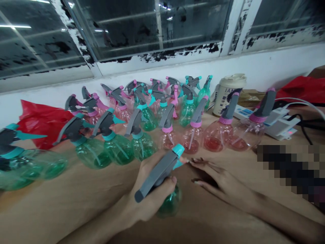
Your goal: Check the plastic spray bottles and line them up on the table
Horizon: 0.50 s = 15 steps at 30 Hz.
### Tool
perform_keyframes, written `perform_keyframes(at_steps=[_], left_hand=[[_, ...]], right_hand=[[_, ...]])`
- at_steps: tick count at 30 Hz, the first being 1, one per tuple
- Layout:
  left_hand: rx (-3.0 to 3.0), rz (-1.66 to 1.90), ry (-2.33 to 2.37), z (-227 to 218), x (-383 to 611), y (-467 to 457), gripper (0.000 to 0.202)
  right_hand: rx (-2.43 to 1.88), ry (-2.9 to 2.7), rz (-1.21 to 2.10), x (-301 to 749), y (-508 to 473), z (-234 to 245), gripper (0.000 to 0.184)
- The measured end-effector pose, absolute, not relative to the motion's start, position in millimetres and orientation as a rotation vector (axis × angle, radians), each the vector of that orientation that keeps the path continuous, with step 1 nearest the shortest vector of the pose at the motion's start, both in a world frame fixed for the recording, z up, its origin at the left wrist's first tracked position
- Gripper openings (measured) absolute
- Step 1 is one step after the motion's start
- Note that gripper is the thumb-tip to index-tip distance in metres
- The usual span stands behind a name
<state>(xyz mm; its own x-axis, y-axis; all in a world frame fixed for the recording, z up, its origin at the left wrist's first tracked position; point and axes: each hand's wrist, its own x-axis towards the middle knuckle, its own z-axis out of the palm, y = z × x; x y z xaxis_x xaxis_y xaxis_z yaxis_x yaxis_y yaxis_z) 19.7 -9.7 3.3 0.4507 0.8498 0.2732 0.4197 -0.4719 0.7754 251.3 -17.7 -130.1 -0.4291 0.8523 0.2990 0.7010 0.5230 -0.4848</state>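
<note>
My left hand [149, 189] is wrapped round the neck of a green spray bottle [170, 203] with a grey trigger head and a teal nozzle. The bottle is near the table's front, its head slanting up to the right. To its right, my right hand [223, 181] is held low over the table with fingers stretched out toward the bottle, holding nothing. Behind my hands runs a row of spray bottles: green ones such as the teal-collared bottle [143, 145] on the left, pink ones such as the pink-collared bottle [218, 137] on the right.
More spray bottles [149, 118] crowd against the white wall under the windows. A red plastic bag [43, 118] lies at the left, another red bag [302, 89] at the right. A printed paper cup [227, 96] and a white power strip [281, 125] with cables stand at the back right.
</note>
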Motion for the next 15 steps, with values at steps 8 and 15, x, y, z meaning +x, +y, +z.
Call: perform_keyframes(at_steps=[8, 15], left_hand=[[2.088, 0.98, 1.08, -1.2, 23.9, -8.5, 0.009], [2.115, 0.961, 1.088, -5.7, 22.6, -8.0, 0.009]], right_hand=[[-1.266, -2.272, 0.396, 251.0, -17.9, -126.3, 0.053], [-1.243, -2.297, 0.375, 251.2, -18.1, -126.1, 0.052]])
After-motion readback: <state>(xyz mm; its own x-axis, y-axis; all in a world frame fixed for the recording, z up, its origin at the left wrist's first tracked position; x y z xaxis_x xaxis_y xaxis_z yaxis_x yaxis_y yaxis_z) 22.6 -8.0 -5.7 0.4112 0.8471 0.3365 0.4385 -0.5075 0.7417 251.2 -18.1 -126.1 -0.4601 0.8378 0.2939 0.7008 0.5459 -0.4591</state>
